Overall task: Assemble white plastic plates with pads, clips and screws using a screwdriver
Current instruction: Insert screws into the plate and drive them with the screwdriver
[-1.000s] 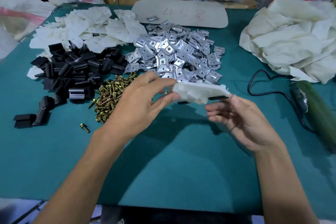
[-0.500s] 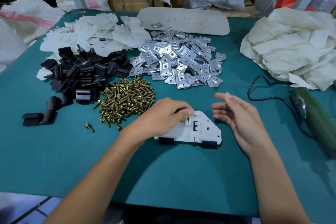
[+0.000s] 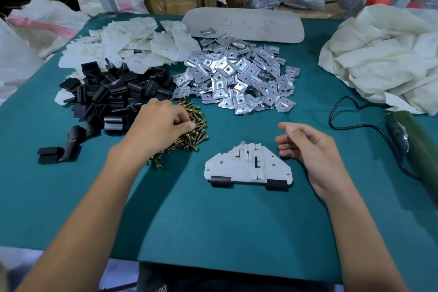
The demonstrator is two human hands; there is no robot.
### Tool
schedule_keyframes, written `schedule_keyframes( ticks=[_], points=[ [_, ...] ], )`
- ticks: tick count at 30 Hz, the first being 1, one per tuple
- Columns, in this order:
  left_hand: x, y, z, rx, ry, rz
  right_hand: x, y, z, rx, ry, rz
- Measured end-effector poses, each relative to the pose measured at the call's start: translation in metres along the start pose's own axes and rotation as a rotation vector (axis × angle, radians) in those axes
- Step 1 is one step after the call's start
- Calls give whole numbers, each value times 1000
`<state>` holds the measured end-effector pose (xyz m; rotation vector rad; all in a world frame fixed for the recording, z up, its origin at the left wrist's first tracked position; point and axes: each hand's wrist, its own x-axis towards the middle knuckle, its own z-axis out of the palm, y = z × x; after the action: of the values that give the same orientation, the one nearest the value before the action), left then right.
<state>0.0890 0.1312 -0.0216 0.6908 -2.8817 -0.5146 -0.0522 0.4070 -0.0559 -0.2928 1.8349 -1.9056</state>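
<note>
A white plastic plate [image 3: 237, 166] lies flat on the green table [image 3: 213, 225], with two black pads [image 3: 221, 181] clipped on its near edge. My left hand [image 3: 158, 125] rests on the pile of brass screws [image 3: 196, 136], thumb and fingers pinching at a screw. My right hand [image 3: 308, 149] hovers just right of the plate, fingers relaxed and holding nothing. The green electric screwdriver [image 3: 417, 144] lies at the right edge, untouched.
Behind the screws lie a heap of black pads [image 3: 113, 97], a heap of metal clips [image 3: 237, 78] and a heap of white plates [image 3: 132, 42]. A beige board [image 3: 244, 25] sits at the back, a white bundle [image 3: 384, 59] at right, and the screwdriver's cable [image 3: 343, 123] loops nearby.
Both hands held the plate in the air, then my left hand set it on the table. My left hand has now moved left onto the screw pile.
</note>
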Motion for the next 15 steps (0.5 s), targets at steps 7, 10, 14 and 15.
schedule_keyframes(
  ticks=[7, 10, 14, 15],
  points=[
    [5, -1, -2, 131, 116, -17, -2, -1, 0, 8, 19, -16],
    [-3, 21, -2, -160, 271, 2, -3, -3, 1, 7, 1, -72],
    [-23, 85, 18, -760, 205, 8, -10, -8, 1, 100, -211, -69],
    [-28, 99, 27, -823, 181, 9, -10, -8, 0, 125, -266, -58]
  ],
)
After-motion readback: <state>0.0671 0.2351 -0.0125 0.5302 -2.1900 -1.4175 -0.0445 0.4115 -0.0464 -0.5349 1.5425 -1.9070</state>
